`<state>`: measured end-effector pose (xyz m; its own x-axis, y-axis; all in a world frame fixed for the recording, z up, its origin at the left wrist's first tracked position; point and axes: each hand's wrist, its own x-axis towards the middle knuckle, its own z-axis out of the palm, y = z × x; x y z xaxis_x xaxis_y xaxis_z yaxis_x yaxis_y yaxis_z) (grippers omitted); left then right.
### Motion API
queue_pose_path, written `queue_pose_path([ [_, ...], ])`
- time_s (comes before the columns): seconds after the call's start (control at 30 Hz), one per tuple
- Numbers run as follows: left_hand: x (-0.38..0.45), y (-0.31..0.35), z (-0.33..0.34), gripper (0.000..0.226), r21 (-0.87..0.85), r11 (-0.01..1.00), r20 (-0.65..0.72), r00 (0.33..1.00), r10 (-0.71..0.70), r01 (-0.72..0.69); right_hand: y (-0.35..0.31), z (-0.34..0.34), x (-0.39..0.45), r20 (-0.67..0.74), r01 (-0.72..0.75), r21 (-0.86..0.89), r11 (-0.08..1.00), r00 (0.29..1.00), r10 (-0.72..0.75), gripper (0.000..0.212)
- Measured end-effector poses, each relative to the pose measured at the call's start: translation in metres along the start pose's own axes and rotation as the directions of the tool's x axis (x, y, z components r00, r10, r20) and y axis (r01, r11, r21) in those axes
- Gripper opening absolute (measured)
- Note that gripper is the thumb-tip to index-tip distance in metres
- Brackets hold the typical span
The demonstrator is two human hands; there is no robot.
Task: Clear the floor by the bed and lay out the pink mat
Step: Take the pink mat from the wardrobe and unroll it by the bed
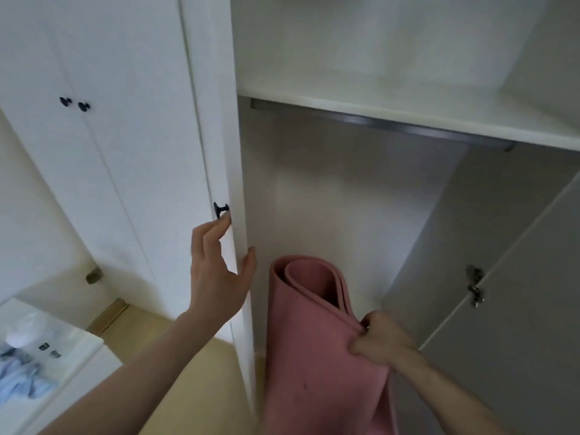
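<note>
The pink mat (317, 350) is loosely rolled and stands upright at the open wardrobe's mouth, low in the middle of the view. My right hand (381, 339) grips the roll's right edge, fingers curled round its layers. My left hand (221, 271) holds the edge of the white wardrobe door (219, 136); the fingers lie on the door's front just below its black knob (220, 209) and the thumb wraps the edge.
The wardrobe interior holds a white shelf (408, 111) with a metal hanging rail (392, 124) under it. The right door (508, 293) stands open. Closed doors with black knobs (74, 103) are to the left. A white storage box (47, 356) sits low left on the wooden floor (194, 387).
</note>
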<state>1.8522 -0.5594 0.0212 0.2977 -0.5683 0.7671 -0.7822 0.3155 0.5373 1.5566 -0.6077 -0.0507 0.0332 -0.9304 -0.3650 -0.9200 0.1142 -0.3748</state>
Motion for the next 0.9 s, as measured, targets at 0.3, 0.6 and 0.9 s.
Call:
queue_pose_path([
  [0.3,0.019,0.011,0.114,0.092,-0.104,0.983,0.123,0.979,0.161,-0.148,0.035,-0.006,-0.028,-0.096,-0.166,0.131,0.977,0.979,0.179,0.036],
  [0.6,0.04,0.003,0.179,0.086,0.033,0.95,0.275,0.917,0.29,-0.31,0.039,-0.028,-0.045,-0.189,-0.266,0.247,0.932,0.93,0.316,0.033],
  [0.9,0.076,-0.03,0.181,0.109,0.107,0.81,0.619,0.676,0.4,-0.577,0.044,-0.008,-0.079,-0.139,-0.452,0.272,0.85,0.855,0.499,0.035],
])
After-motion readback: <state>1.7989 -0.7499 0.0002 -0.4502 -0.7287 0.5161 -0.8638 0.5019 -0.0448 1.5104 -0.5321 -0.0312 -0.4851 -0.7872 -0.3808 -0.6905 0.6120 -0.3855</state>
